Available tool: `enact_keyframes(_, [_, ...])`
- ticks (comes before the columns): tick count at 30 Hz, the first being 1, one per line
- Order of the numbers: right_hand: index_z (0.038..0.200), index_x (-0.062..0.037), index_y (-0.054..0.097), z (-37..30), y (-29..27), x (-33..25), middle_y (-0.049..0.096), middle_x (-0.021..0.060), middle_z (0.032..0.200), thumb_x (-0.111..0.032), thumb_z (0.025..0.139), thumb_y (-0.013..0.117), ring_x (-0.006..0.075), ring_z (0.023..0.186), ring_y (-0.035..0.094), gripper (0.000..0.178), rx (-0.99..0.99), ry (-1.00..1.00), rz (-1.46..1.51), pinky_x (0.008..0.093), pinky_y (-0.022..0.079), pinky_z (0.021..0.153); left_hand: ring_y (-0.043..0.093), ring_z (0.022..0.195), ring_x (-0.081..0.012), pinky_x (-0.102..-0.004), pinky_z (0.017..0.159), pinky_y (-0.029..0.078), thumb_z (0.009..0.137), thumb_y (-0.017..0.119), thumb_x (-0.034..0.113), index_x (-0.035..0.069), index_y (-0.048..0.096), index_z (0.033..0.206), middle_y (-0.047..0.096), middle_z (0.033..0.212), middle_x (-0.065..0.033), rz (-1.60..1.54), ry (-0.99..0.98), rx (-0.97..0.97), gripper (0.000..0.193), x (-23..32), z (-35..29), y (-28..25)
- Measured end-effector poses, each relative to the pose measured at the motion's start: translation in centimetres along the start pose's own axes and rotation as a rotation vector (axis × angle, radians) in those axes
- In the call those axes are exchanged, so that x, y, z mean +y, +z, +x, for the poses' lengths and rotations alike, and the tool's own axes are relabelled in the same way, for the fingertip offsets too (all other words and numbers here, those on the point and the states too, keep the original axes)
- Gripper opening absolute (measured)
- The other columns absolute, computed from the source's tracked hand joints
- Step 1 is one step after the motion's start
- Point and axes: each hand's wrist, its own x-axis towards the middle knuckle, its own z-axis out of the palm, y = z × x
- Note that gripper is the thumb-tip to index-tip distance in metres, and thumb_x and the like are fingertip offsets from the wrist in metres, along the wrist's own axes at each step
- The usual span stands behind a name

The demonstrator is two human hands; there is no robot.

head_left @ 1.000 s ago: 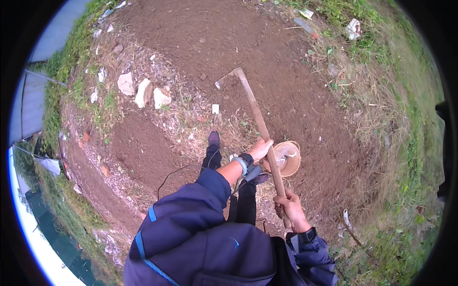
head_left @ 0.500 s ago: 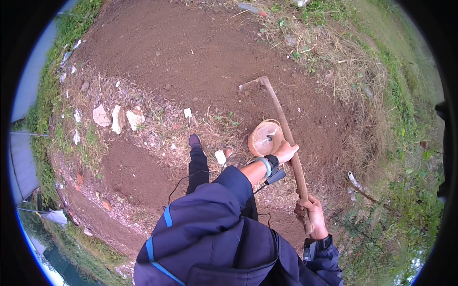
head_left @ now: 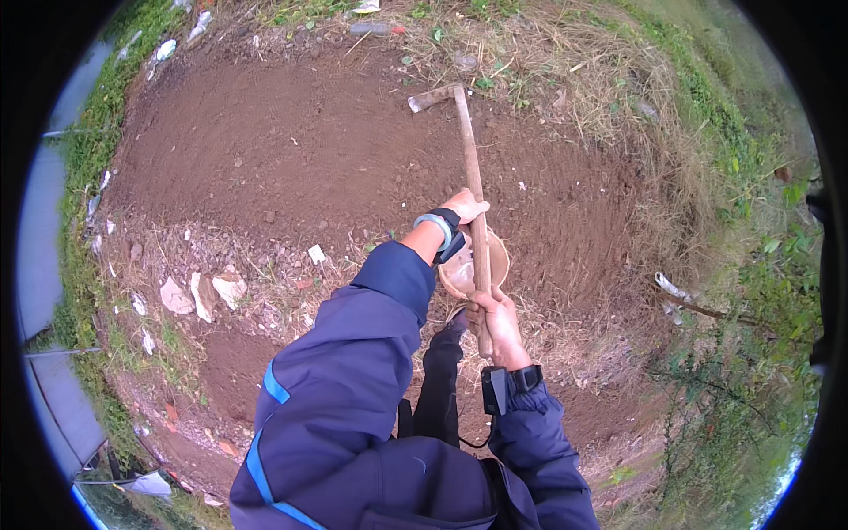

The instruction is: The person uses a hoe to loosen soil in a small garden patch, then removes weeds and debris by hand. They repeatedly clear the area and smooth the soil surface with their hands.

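Note:
Both of my hands are wrapped round the wooden handle of a hoe. My left hand grips it around the middle, with a dark band and a pale ring on the wrist. Nearer to me, my right hand closes round the butt end. The hoe's blade points left at the far end, raised or close over the brown soil; I cannot tell whether it touches. Beneath the handle sits a round, light orange-brown basin, partly hidden by the hoe and my hands. Its inside looks pale.
Dug soil spreads ahead and to the left. Pale stones lie at the left beside a small white piece. Dry grass edges the far right, and a branch with leafy plants stands at the right. My foot is close to the basin.
Both hands have moved forward and left, carrying the hoe with them. Its blade now reaches farther out, toward the grass edge. My legs have shifted with a step, and the view has moved forward.

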Motion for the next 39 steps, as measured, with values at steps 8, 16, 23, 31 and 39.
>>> enact_keyframes(8, [0.092, -0.0084, 0.048, -7.0, -2.2, 4.4, 0.044, -0.0034, 0.063, -0.007, 0.086, 0.059, 0.0059, 0.046, 0.041, 0.013, 0.115, 0.141, 0.020, 0.0218, 0.031, 0.038, 0.066, 0.074, -0.0233, -0.0384, 0.064, 0.056, 0.090, 0.057, 0.024, -0.002, 0.040, 0.121, 0.061, 0.086, -0.0127, 0.393, 0.397, 0.218, 0.043, -10.1, -2.5, 5.5])
enact_keyframes(16, [0.099, -0.0080, 0.050, -18.0, -2.1, 5.5, 0.045, -0.0011, 0.065, -0.007, 0.086, 0.056, 0.0085, 0.049, 0.042, 0.014, 0.196, 0.281, -0.008, 0.0231, 0.033, 0.040, 0.066, 0.078, -0.0279, -0.0457, 0.055, 0.059, 0.091, 0.056, 0.025, 0.001, 0.038, 0.119, 0.058, 0.089, -0.0152, 0.048, -0.087, -0.044, 0.041, -10.1, -14.5, 11.3])
enact_keyframes(23, [0.111, -0.0063, 0.049, -23.1, 0.4, 5.1, 0.043, -0.0011, 0.064, -0.007, 0.089, 0.054, 0.0086, 0.051, 0.043, 0.022, 0.148, 0.297, 0.221, 0.0221, 0.033, 0.042, 0.067, 0.073, -0.0289, -0.0441, 0.057, 0.059, 0.090, 0.058, 0.026, -0.002, 0.046, 0.105, 0.063, 0.088, -0.0164, -0.190, -0.239, -0.322, 0.034, -8.4, -20.3, 11.6])
enact_keyframes(31, [0.111, -0.0014, 0.051, -23.5, 2.5, 2.1, 0.045, -0.0017, 0.063, -0.004, 0.087, 0.056, 0.0075, 0.051, 0.043, 0.024, 0.107, 0.160, 0.287, 0.0202, 0.033, 0.039, 0.067, 0.073, -0.0281, -0.0454, 0.057, 0.059, 0.089, 0.058, 0.025, -0.001, 0.048, 0.107, 0.061, 0.089, -0.0132, -0.253, -0.115, -0.216, 0.033, -4.4, -20.2, 10.3])
enact_keyframes(39, [0.100, -0.0038, 0.052, -15.0, 4.7, 0.5, 0.044, -0.0025, 0.064, -0.007, 0.088, 0.056, 0.0063, 0.049, 0.044, 0.013, -0.062, -0.053, 0.323, 0.0198, 0.033, 0.040, 0.065, 0.090, -0.0219, -0.0369, 0.084, 0.054, 0.097, 0.052, 0.036, 0.003, 0.051, 0.113, 0.062, 0.095, -0.0096, -0.297, 0.093, -0.275, 0.037, 2.5, -17.4, 2.9])
